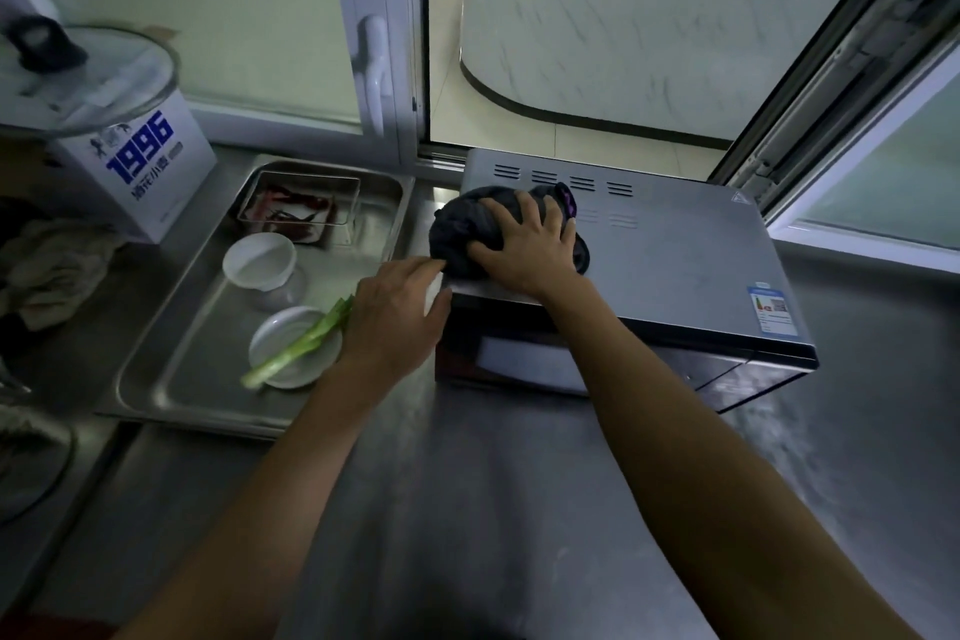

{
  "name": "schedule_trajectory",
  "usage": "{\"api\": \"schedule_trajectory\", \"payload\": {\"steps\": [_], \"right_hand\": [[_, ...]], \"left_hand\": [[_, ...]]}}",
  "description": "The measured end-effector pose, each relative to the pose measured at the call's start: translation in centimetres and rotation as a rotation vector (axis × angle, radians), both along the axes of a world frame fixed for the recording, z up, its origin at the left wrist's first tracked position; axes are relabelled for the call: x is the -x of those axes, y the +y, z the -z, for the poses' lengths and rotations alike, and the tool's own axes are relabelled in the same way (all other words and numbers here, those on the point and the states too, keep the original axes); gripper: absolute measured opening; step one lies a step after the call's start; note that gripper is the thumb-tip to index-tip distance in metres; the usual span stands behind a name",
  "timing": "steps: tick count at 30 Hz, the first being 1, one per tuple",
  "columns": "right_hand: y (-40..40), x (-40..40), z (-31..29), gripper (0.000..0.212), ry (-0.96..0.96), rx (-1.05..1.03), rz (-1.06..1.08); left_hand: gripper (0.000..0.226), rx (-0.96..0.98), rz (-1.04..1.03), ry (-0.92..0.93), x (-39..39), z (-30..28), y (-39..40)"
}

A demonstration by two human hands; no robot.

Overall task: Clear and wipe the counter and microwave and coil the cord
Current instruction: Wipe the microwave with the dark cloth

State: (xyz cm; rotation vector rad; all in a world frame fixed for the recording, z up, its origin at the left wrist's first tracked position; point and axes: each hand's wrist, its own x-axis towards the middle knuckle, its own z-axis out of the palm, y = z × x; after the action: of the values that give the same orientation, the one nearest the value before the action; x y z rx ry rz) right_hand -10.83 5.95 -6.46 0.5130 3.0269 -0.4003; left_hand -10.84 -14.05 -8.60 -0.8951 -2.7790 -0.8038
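Dark cloth [470, 229] bunched under the pressing, spread right hand [524, 250] atop the microwave [675, 255], left hand [397, 314] relaxed, steadying its left corner; best wiped in overlapping strokes; steel tray [171, 379] lying left of it.

Dark bunched cloth [470, 229] lies on the grey microwave [675, 255] top's left end, seemingly damp

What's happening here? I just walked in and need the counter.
A person is wiping the top of the microwave: the right hand presses a dark cloth near its left end, and the left hand rests at that corner. A metal tray beside it holds bowls and a green onion.
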Motion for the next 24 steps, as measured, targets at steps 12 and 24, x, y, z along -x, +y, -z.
{"api": "schedule_trajectory", "payload": {"steps": [12,24], "right_hand": [[10.4,-5.9,0.3,0.071,0.03,0.024,0.152],[22.2,-13.9,0.9,0.07,0.061,0.009,0.208]], "left_hand": [[0.028,0.122,0.128,0.163,-1.7,-0.3,8.1],[0.031,0.222,0.186,0.154,-8.5,-1.3,21.4]]}}
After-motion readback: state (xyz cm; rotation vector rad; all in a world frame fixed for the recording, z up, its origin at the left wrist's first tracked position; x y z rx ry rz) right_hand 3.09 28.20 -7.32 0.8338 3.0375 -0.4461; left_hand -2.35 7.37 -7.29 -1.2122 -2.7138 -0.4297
